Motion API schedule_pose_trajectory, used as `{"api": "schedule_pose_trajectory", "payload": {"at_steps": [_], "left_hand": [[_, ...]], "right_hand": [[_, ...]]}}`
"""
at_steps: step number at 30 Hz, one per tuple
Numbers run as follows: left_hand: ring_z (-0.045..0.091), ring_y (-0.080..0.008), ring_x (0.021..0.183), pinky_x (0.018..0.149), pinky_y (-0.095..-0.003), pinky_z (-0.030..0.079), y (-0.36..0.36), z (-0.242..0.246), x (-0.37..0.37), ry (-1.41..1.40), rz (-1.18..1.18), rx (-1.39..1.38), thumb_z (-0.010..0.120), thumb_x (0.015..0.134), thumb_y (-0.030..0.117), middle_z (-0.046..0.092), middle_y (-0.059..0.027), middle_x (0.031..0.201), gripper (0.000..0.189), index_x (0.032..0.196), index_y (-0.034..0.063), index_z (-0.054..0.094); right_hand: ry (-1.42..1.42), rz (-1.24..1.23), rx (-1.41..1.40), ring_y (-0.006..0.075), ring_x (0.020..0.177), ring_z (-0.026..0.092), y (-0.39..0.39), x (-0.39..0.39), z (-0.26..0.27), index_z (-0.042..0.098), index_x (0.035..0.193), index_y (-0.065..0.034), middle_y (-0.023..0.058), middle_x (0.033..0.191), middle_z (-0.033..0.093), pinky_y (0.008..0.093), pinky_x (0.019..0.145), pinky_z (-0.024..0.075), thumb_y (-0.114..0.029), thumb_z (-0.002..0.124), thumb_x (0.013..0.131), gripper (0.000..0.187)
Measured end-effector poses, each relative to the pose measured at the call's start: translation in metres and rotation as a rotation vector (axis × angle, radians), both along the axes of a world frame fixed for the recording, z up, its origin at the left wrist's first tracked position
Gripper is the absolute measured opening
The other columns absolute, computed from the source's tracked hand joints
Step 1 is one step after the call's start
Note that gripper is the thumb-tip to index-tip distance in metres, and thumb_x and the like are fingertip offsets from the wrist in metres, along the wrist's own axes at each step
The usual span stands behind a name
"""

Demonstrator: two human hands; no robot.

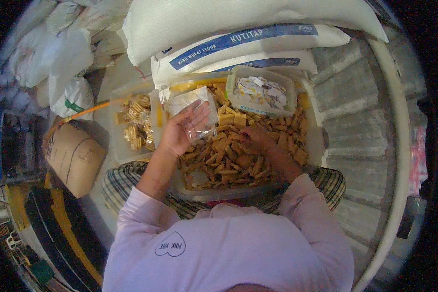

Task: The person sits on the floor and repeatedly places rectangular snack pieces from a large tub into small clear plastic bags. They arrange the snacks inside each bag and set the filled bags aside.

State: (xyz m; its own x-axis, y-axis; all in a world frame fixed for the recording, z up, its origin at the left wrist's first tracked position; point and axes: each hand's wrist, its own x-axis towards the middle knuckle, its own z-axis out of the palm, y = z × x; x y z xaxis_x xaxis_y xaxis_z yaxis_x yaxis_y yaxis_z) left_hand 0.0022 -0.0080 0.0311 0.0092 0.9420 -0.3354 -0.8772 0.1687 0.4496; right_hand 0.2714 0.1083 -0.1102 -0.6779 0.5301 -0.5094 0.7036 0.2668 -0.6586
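My left hand [191,126] is palm up with its fingers stretched, over a pack of clear plastic bags [206,95]. Clear plastic film [201,135] lies against its palm and fingers; whether the hand grips it is not plain. My right hand [257,140] reaches down to loose brown biscuit sticks [228,151], its fingers dark and blurred, so any hold is hidden. The sticks fill a large clear plastic tub [219,195] between my knees. Paler square biscuits [233,119] lie beyond my right hand. A small plastic container [295,100] of printed paper slips [261,89] rests at the tub's far right.
At the left stands another plastic tub [118,155] with wrapped biscuit packs [140,120]. White flour sacks [248,14] are stacked beyond the tubs. A brown sack [75,157] and white plastic bags [36,54] lie left; a pale curved pipe or rail [401,146] runs along the right.
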Motion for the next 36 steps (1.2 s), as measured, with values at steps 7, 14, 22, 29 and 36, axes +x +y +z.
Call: {"api": "schedule_pose_trajectory", "payload": {"at_steps": [7, 14, 22, 29, 36], "left_hand": [[0.045, -0.0251, 0.115, 0.097, -0.0337, 0.037, 0.002, -0.001, 0.005, -0.005, -0.012, -0.005, 0.047, 0.083, 0.012, 0.044, -0.0171, 0.125, 0.049, 0.126, -0.0027, 0.032], [0.045, -0.0254, 0.114, 0.098, -0.0339, 0.036, 0.001, 0.001, 0.003, 0.013, -0.018, -0.022, 0.047, 0.083, 0.013, 0.044, -0.0170, 0.125, 0.049, 0.126, -0.0032, 0.031], [0.046, -0.0252, 0.113, 0.098, -0.0339, 0.037, 0.000, -0.003, 0.004, 0.011, -0.012, -0.009, 0.047, 0.083, 0.013, 0.045, -0.0170, 0.124, 0.048, 0.125, -0.0034, 0.033], [0.048, -0.0253, 0.112, 0.096, -0.0333, 0.039, 0.003, -0.001, 0.001, 0.006, 0.010, -0.005, 0.047, 0.083, 0.015, 0.046, -0.0164, 0.124, 0.048, 0.126, -0.0034, 0.032], [0.045, -0.0271, 0.115, 0.096, -0.0336, 0.039, -0.001, 0.010, -0.010, 0.028, 0.063, 0.026, 0.046, 0.085, 0.015, 0.043, -0.0183, 0.126, 0.049, 0.126, -0.0043, 0.031]], "right_hand": [[0.038, 0.073, 0.624, 0.0305, 0.083, 0.054, -0.031, -0.002, -0.004, 0.055, 0.100, -0.0045, 0.0159, 0.093, 0.054, 0.0381, 0.073, 0.0435, -0.020, 0.060, 0.076, 0.029], [-0.140, 0.028, 0.327, 0.0328, 0.091, 0.053, -0.008, -0.010, 0.014, 0.056, 0.104, -0.0071, 0.0158, 0.099, 0.055, 0.0417, 0.078, 0.0431, -0.029, 0.053, 0.080, 0.032], [-0.008, -0.143, 0.824, 0.0359, 0.100, 0.048, -0.029, 0.007, -0.003, 0.060, 0.104, -0.0120, 0.0201, 0.108, 0.051, 0.0453, 0.082, 0.0416, -0.029, 0.051, 0.083, 0.028], [0.167, 0.123, 0.850, 0.0299, 0.093, 0.052, -0.028, 0.004, 0.005, 0.060, 0.105, -0.0150, 0.0161, 0.094, 0.053, 0.0436, 0.082, 0.0427, -0.021, 0.058, 0.077, 0.028], [0.044, 0.121, 0.814, 0.0316, 0.091, 0.053, -0.034, -0.001, 0.021, 0.059, 0.103, -0.0103, 0.0168, 0.091, 0.054, 0.0443, 0.082, 0.0425, -0.017, 0.060, 0.073, 0.030]]}}
